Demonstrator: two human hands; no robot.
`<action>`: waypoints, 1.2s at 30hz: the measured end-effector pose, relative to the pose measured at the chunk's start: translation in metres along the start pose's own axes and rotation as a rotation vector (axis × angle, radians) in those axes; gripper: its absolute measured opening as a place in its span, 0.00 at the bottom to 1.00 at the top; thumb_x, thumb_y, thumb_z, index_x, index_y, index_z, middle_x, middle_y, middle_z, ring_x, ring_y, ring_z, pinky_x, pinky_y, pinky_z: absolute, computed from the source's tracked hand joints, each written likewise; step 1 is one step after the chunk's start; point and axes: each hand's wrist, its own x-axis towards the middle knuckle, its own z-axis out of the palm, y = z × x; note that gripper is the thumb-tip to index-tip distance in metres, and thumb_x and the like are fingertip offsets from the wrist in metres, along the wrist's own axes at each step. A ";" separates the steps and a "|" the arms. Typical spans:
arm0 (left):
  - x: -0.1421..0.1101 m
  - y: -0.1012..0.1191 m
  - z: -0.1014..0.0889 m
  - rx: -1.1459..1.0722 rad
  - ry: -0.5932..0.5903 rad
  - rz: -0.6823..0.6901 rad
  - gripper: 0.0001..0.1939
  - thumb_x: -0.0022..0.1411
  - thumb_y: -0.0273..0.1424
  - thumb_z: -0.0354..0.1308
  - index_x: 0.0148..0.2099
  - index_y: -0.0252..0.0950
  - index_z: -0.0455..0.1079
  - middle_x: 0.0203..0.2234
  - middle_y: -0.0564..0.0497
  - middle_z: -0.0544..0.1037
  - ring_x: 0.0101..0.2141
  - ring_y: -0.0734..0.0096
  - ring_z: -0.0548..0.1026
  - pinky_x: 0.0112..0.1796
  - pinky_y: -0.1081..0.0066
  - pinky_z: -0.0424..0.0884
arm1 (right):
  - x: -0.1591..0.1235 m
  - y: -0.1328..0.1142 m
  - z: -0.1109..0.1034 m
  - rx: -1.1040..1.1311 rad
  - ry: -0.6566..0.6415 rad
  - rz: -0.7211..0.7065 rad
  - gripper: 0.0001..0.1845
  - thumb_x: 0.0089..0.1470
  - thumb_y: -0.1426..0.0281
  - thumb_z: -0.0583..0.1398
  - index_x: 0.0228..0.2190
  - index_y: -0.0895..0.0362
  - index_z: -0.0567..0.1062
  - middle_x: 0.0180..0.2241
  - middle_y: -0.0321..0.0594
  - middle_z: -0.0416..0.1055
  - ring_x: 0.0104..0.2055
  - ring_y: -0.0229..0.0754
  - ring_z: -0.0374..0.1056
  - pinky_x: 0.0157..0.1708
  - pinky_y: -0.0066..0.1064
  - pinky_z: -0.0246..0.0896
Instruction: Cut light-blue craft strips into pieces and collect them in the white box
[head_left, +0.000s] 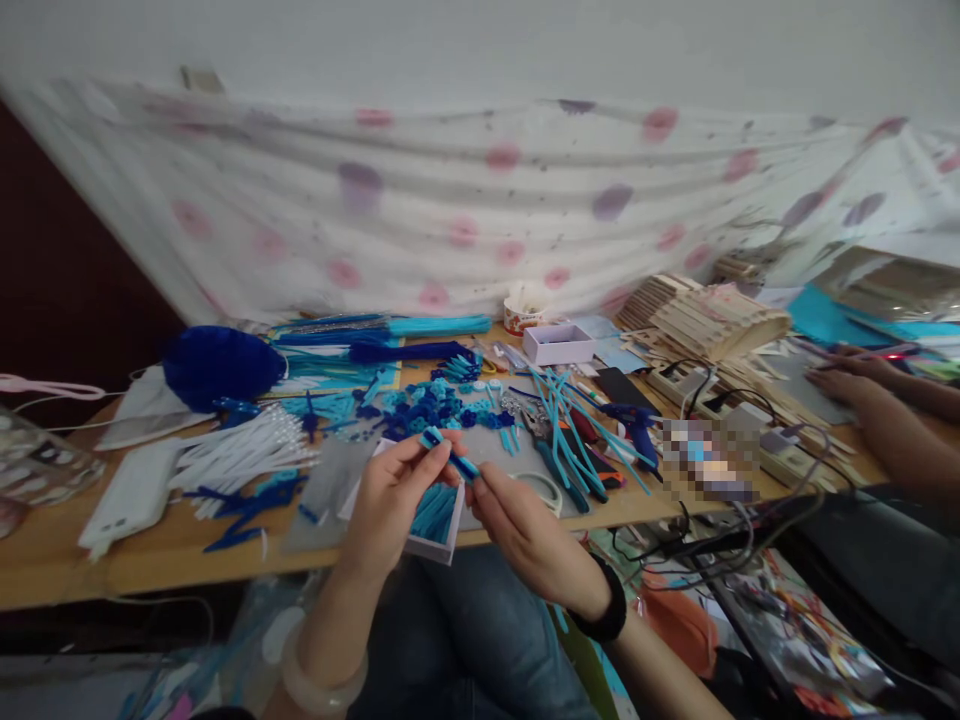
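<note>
My left hand and my right hand meet above the table's front edge. Between them is a short pipe cleaner piece in dark and light blue, pinched at one end by each hand. How its parts are joined is too small to make out. Just below, a small white box holds cut light-blue pipe cleaners. Behind my hands lies a heap of blue pipe cleaner shapes. Long light-blue pipe cleaners spread over pliers to the right.
At left lie white stems, a white power bank-like device and a dark-blue fluffy ball. A blue glue gun and a power strip with cables lie right. Another person's hand is at far right.
</note>
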 end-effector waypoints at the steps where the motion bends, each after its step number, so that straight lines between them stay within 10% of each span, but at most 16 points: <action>1: 0.000 0.001 0.001 0.004 -0.003 -0.001 0.13 0.54 0.39 0.71 0.37 0.34 0.81 0.30 0.49 0.81 0.26 0.76 0.74 0.31 0.76 0.75 | 0.000 0.000 0.000 0.002 -0.008 0.011 0.13 0.70 0.65 0.46 0.32 0.53 0.61 0.26 0.32 0.60 0.27 0.39 0.57 0.29 0.32 0.53; 22: 0.016 0.024 -0.003 0.331 -0.137 0.118 0.08 0.53 0.34 0.71 0.33 0.37 0.79 0.26 0.51 0.83 0.22 0.75 0.74 0.25 0.76 0.72 | -0.003 -0.002 -0.012 -0.083 -0.022 -0.017 0.13 0.68 0.68 0.45 0.31 0.53 0.62 0.25 0.33 0.63 0.26 0.39 0.58 0.29 0.33 0.55; 30: 0.069 0.030 -0.023 0.241 0.153 0.218 0.14 0.46 0.38 0.73 0.34 0.36 0.79 0.29 0.52 0.84 0.21 0.80 0.69 0.25 0.78 0.67 | -0.012 0.012 -0.019 -0.119 0.004 0.031 0.14 0.70 0.66 0.45 0.31 0.54 0.63 0.26 0.34 0.64 0.28 0.40 0.61 0.31 0.34 0.56; 36: 0.106 0.021 -0.057 0.403 0.166 -0.001 0.23 0.33 0.38 0.78 0.31 0.30 0.78 0.26 0.46 0.83 0.25 0.71 0.77 0.31 0.72 0.74 | -0.024 0.023 -0.026 -0.128 0.022 0.092 0.15 0.69 0.66 0.46 0.30 0.53 0.64 0.27 0.38 0.67 0.30 0.42 0.64 0.32 0.34 0.60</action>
